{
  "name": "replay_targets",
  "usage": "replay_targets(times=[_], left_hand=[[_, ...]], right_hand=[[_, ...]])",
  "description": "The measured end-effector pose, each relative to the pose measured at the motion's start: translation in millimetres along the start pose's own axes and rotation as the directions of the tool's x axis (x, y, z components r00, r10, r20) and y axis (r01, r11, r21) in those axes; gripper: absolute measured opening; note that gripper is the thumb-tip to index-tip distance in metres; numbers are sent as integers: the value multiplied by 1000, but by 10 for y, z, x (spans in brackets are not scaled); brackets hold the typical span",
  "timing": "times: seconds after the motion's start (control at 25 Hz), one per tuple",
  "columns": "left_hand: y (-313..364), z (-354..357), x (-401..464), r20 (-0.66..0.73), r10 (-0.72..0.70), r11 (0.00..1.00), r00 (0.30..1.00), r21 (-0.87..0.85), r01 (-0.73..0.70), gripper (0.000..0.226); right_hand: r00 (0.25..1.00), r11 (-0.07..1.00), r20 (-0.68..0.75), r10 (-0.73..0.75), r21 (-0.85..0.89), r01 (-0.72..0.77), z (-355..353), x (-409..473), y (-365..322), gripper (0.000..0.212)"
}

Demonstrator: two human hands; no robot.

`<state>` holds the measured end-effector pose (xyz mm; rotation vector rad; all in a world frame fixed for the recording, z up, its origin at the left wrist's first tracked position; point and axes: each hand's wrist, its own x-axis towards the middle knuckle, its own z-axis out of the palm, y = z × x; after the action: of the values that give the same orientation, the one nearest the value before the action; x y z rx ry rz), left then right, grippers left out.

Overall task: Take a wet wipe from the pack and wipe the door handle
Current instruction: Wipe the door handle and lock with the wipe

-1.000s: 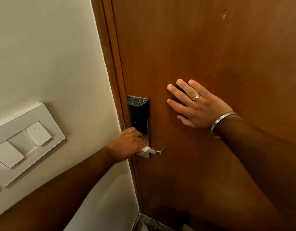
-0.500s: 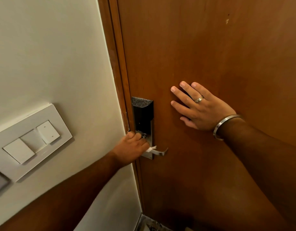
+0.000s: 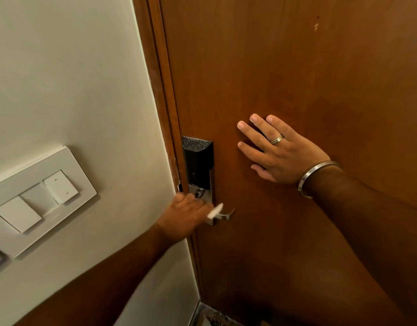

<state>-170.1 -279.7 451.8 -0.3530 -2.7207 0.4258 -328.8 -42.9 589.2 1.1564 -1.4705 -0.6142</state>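
A silver lever door handle (image 3: pixel 225 214) sticks out below a black and silver lock plate (image 3: pixel 198 161) on the brown wooden door (image 3: pixel 285 67). My left hand (image 3: pixel 185 217) is closed on a white wet wipe (image 3: pixel 215 211) at the base of the handle; a strip of the wipe pokes out over the lever. Most of the wipe is hidden in my fist. My right hand (image 3: pixel 278 149) lies flat on the door to the right of the lock, fingers spread, with a ring and a metal bangle. The wipe pack is out of view.
The brown door frame (image 3: pixel 160 90) runs beside a cream wall (image 3: pixel 73 78). A white switch panel (image 3: pixel 38 201) sits on the wall at the left. A bit of floor (image 3: pixel 210 316) shows at the bottom.
My left hand has shifted a little on the handle, and more of the white wipe now sticks out over the lever. My right hand has stayed flat on the door.
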Motion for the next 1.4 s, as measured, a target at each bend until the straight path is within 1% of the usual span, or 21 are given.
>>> replay_targets(times=[0.08, 0.16, 0.2, 0.28, 0.36, 0.44, 0.52, 0.56, 0.64, 0.72, 0.76, 0.84, 0.88, 0.96, 1.08, 1.16, 1.24, 1.28, 1.36, 1.4], left_hand=[[-256, -53, 26, 87, 60, 997, 994, 40, -64, 41], [-280, -106, 125, 136, 118, 988, 984, 79, -130, 35], [-203, -119, 165, 128, 129, 986, 983, 92, -142, 33], [69, -78, 207, 55, 151, 985, 987, 81, -155, 34], [380, -47, 247, 36, 168, 983, 985, 69, -170, 49], [505, -56, 282, -9, 153, 985, 988, 79, -152, 62], [374, -63, 193, -58, 145, 989, 988, 48, -142, 68], [226, -58, 109, -80, 130, 991, 988, 29, -128, 65], [-127, -67, -46, -115, 84, 996, 990, 26, -81, 53], [-406, -75, -60, -88, 48, 997, 995, 64, -43, 48], [-489, -81, -10, -58, 34, 998, 998, 55, -31, 47], [-549, -111, 80, -6, 22, 1000, 1000, -20, -22, 46], [-536, -126, 81, 4, 22, 999, 1000, -44, -21, 47], [-437, -134, 9, -8, 30, 999, 1000, -37, -31, 52], [-37, -134, 23, -66, 59, 996, 996, -61, -63, 53], [331, -86, 205, -4, 52, 995, 999, -89, -52, 55], [556, -25, 301, 60, 24, 994, 998, -111, -17, 61], [543, -17, 271, 48, 26, 992, 999, -124, -20, 64], [284, -48, 84, -26, 80, 982, 996, -171, -83, 66], [97, -48, -27, -73, 61, 979, 995, -192, -74, 65]], right_hand=[[1000, 1000, 3, 0, 6, 0, 1, -8, -1, 60], [1000, 1000, 3, -1, 9, 1, -1, -10, -5, 60], [1000, 1000, 4, -2, 9, 2, 1, -9, -6, 60], [1000, 1000, 6, 1, 6, -1, 7, -6, 0, 60], [1000, 1000, 10, 5, 12, -5, 3, -6, 7, 60], [1000, 1000, 23, -1, 23, 0, -12, -2, 0, 60], [999, 1000, 34, -8, 23, 7, -19, -1, 3, 60], [999, 1000, 33, -6, 18, 6, -18, -1, 5, 60], [1000, 1000, 29, -1, 12, 1, -15, -6, 6, 60], [999, 1000, 34, -2, 14, 2, -9, -3, 3, 60], [999, 1000, 39, -3, 21, 2, -8, -2, 2, 60], [999, 1000, 43, -4, 28, 3, 0, -5, -3, 61], [999, 1000, 42, -3, 23, 2, 5, -11, -3, 61], [999, 1000, 43, 2, 11, -3, 11, -22, 0, 61], [999, 1000, 45, 4, 7, -5, 16, -9, -11, 61], [999, 1000, 44, 5, 10, -6, 13, -1, -5, 60], [999, 1000, 42, -2, 14, 1, 4, -17, -3, 60], [999, 1000, 39, -1, 12, 1, 8, -24, 2, 60], [999, 1000, 33, -1, 13, 0, 16, -20, -2, 60], [999, 1000, 33, 1, 17, -1, 19, -19, -19, 60]])
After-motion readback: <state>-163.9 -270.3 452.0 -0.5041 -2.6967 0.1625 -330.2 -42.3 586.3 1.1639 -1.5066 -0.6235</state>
